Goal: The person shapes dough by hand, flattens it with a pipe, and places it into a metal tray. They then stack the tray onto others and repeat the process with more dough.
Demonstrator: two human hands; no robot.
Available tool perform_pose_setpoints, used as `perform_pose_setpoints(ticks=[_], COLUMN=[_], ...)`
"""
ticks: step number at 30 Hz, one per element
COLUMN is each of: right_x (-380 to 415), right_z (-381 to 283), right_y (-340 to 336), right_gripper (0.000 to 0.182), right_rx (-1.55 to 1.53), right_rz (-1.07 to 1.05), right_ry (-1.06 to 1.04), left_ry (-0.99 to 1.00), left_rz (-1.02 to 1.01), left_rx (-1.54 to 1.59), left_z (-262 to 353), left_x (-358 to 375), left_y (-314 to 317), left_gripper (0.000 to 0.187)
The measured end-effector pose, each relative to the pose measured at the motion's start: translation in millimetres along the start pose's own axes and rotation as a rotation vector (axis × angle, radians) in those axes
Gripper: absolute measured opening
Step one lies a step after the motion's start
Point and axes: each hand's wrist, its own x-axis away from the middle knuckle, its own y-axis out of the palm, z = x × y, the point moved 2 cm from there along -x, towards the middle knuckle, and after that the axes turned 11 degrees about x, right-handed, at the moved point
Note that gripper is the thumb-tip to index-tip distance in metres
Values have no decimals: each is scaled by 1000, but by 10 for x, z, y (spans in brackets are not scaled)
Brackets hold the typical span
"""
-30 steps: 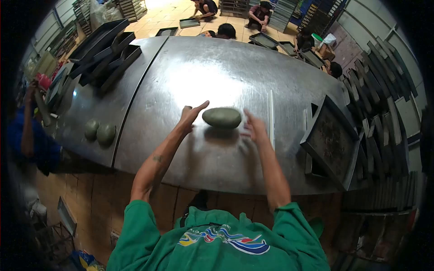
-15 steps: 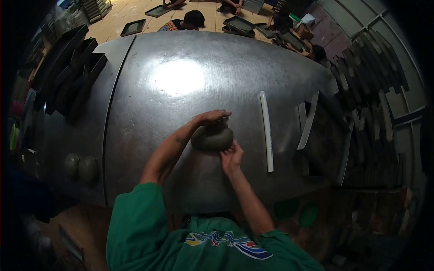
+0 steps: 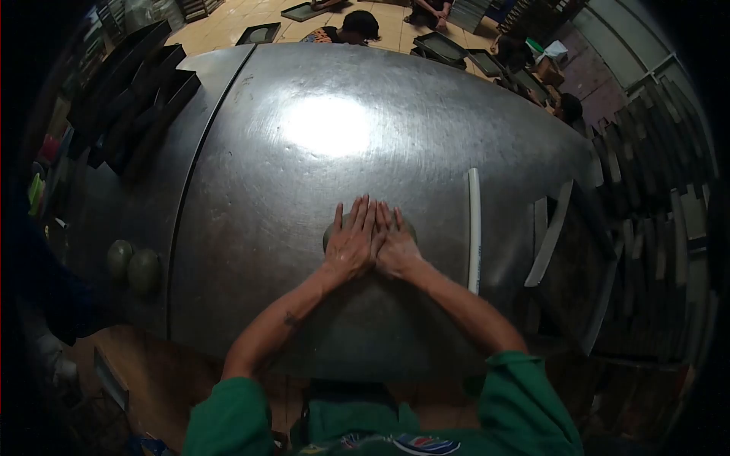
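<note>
A grey-green lump of dough (image 3: 330, 235) lies on the metal table (image 3: 251, 197) in front of me, mostly covered by my hands. My left hand (image 3: 351, 243) rests flat on its top, fingers stretched forward and a little apart. Beside it, my right hand (image 3: 396, 245) also presses palm down on the lump, its fingers extended and the two hands touching at the middle. Only the lump's left and right edges show. To the right of my hands a white pipe (image 3: 474, 228) lies lengthwise on the table.
Two smaller grey-green lumps (image 3: 144, 270) sit at the table's left. Dark trays (image 3: 125, 95) are piled at the far left. On the right, a tilted dark tray (image 3: 582, 262) stands near stacked trays (image 3: 658, 144). Other people (image 3: 357, 29) sit on the tiled floor beyond.
Both hands have gone from holding the lump at its far and near sides to lying flat side by side on top of it. The view has shifted slightly.
</note>
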Motion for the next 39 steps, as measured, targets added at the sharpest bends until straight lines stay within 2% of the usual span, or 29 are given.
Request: perform_pose_setpoints(ticks=[1,2,3,5,6,7,8,9,11,13,14,15,17,18,19,21,22,23,25,26,27,29,31,32,33,35,37,38,39], right_x=[-84,-121,-87,158,245,157,124,182,209,294,263,223,44,21,136,192,185,95,70,198,493,606,737,547,690,581,518,395,405], right_z=[71,91,126,84,62,146,217,230,134,-83,-61,13,96,53,3,11,83,170,212,238,212,288,211,333,345,449,362,331,238], right_y=[59,143,188,160,197,203,-20,-323,-300,90,105,100,-140,-296,-214,97,221,70,-118,-99,7,142,143,1,359,440,-175,-242,-125], right_gripper=[68,68,68,66,65,65,65,66,71,75,81,81,83,81,81,79,79,79,82,78,77,77,77,78,79,79,80,82,82], right_rx=[20,-35,-34,-59,-128,-191,-1,-491,-96,-23,-135,-140,-15,125,141,-20,-84,-78,-231,-262,-213,-198,-237,-242,-262,-176,-221,-182,-164], right_rz=[-25,84,90,-12,-53,-77,-344,-292,-289,-208,-200,-214,-614,-690,-677,-310,-199,-198,-499,-378,-268,-251,-349,-378,-212,-251,-494,-561,-579], right_ry=[9,20,15,-103,-116,-125,-318,-20,-58,-2,47,45,-71,-81,-76,148,149,147,94,204,217,221,223,227,230,199,192,211,182], left_ry=[-21,-36,-39,101,92,93,91,-19,117,49,9,4,60,106,109,5,57,57,92,-45,-111,-127,-162,-126,-93,-178,-190,-218,-108], left_rz=[-8,-9,-5,-125,-147,-359,-575,-496,-478,-180,-287,-297,-669,-748,-729,-280,-194,-188,-679,-421,-268,-316,-400,-324,-255,-381,-698,-680,-648], left_rx=[-14,-29,-34,-86,-73,-139,-203,71,-283,37,73,83,-144,-247,-254,-43,25,26,-328,-184,26,26,-29,-27,-29,42,-64,-46,-70], left_z=[-54,-88,-129,-127,-73,-107,-134,-151,29,-29,-35,-69,-297,153,168,-140,-198,-136,-18,-143,-307,-395,-459,-462,-466,-528,-309,-126,93], left_x=[-102,-123,-88,181,292,195,133,77,123,397,310,170,-145,-71,112,190,196,72,16,123,384,473,350,447,646,448,245,222,239], left_y=[5,20,42,0,-49,-145,-197,-242,-200,234,178,207,380,-269,-158,96,146,-31,-218,-170,-168,-268,-204,-232,-206,-256,-626,-723,-744], left_gripper=[65,68,68,68,68,63,60,56,66,68,76,76,76,76,76,71,69,69,68,70,68,69,74,74,75,71,65,65,63])
